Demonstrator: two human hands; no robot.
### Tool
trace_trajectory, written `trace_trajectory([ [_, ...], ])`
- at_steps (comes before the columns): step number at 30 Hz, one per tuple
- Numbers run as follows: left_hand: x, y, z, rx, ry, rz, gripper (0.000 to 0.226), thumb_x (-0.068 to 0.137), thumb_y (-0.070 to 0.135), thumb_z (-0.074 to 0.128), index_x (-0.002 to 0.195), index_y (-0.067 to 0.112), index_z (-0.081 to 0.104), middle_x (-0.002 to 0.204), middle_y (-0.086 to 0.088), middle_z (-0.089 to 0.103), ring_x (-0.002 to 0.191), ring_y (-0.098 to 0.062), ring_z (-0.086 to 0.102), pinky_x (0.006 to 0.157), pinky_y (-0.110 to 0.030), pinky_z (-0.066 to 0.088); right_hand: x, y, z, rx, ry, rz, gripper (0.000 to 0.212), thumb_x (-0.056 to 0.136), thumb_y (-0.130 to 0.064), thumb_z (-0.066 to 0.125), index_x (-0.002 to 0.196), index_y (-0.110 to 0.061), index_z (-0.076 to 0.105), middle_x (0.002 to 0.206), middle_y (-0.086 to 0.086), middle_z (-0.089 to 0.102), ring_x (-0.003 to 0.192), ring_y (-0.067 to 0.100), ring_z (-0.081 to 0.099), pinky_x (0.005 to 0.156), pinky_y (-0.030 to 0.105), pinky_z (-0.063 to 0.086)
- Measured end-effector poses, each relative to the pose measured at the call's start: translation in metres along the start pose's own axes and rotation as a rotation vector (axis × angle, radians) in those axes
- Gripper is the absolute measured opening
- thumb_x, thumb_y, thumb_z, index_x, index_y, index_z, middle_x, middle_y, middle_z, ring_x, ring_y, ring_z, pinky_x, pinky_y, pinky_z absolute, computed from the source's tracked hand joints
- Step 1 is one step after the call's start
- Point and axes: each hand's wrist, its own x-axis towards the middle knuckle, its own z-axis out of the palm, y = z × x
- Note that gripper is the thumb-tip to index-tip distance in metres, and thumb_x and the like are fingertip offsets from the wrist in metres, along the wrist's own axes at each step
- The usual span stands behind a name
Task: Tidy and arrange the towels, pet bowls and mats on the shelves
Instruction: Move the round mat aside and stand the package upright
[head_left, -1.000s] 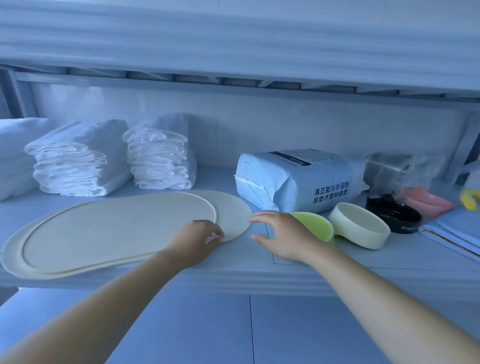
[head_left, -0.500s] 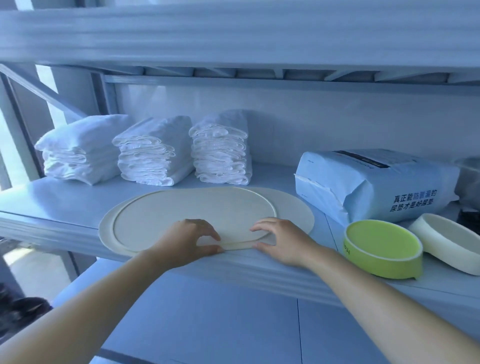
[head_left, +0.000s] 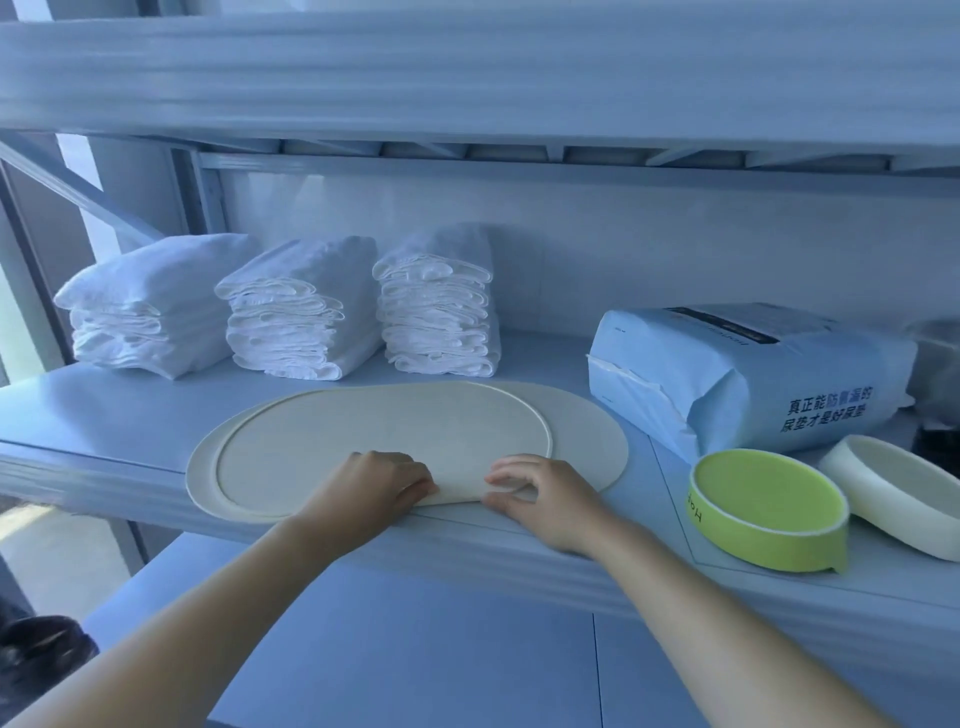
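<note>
Two cream oval mats lie stacked and offset on the middle shelf (head_left: 104, 415): the top mat (head_left: 384, 436) sits to the left, and the lower mat (head_left: 587, 436) sticks out on the right. My left hand (head_left: 371, 486) grips the near edge of the top mat with curled fingers. My right hand (head_left: 545, 499) pinches the same near edge just to the right. Behind the mats stand three stacks of folded white towels (head_left: 301, 312). A green pet bowl (head_left: 769, 514) and a cream pet bowl (head_left: 904, 493) sit at the right.
A pale blue bag of pet pads (head_left: 753, 374) lies behind the bowls. The upper shelf (head_left: 467, 67) hangs low overhead. The lower shelf (head_left: 415, 649) shows below my arms. A metal upright and brace (head_left: 78, 192) close the left end.
My right hand has come off the shelf beside the mats and taken the near edge of the top mat. My view has swung left, bringing a third towel stack into sight.
</note>
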Motion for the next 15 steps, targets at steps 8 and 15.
trace_trajectory([
  [8, -0.021, 0.004, 0.001, -0.148, -0.043, -0.14, 0.065, 0.078, 0.078, 0.023, 0.103, 0.036, 0.065, 0.095, 0.026, 0.062, 0.084, 0.002, 0.058, 0.07, -0.008, 0.04, -0.004, -0.001, 0.001, 0.022, 0.058, -0.075, 0.023, 0.092, -0.022, 0.057, 0.105, -0.008, 0.07, 0.116, 0.001, 0.064, 0.106, 0.011, 0.059, 0.087, 0.007, 0.039],
  [15, -0.021, 0.011, -0.003, -0.298, -0.013, -0.388, 0.012, 0.081, 0.042, 0.067, 0.093, 0.042, 0.069, 0.087, 0.031, 0.063, 0.083, 0.011, 0.057, 0.067, 0.002, 0.034, -0.006, 0.0, 0.001, 0.007, 0.093, -0.104, 0.02, 0.092, -0.019, 0.056, 0.097, -0.006, 0.07, 0.106, 0.002, 0.068, 0.098, 0.014, 0.061, 0.087, 0.022, 0.045],
])
